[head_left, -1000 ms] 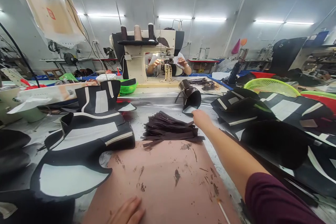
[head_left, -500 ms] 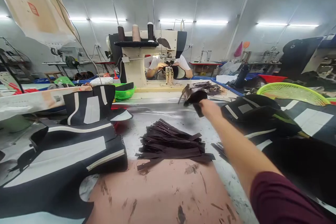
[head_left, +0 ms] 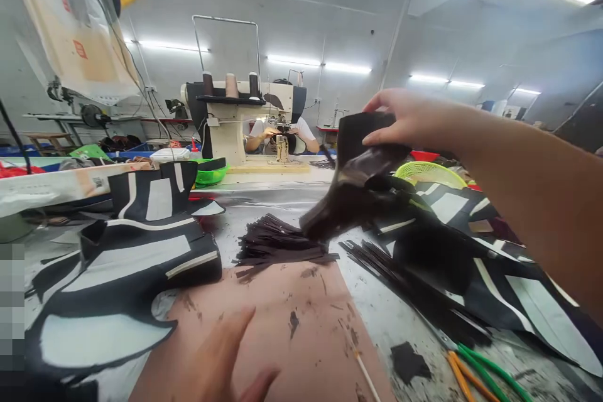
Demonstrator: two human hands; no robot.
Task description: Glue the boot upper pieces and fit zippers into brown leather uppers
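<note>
My right hand is raised over the bench and pinches the top of a dark brown leather boot piece, which hangs down toward a pile of dark brown strips. My left hand lies at the bottom edge on a pinkish work board, fingers stretched out and holding nothing. The board is marked with dark smears.
Stacks of black-and-white cut pieces lie left and right. A thin stick and orange and green handles lie near the front right. Behind stand a sewing machine, a person working at it, and a green basket.
My right hand took the brown boot piece from the far side of the bench and lifted it up toward me. The view tilted upward; my left hand came back into view.
</note>
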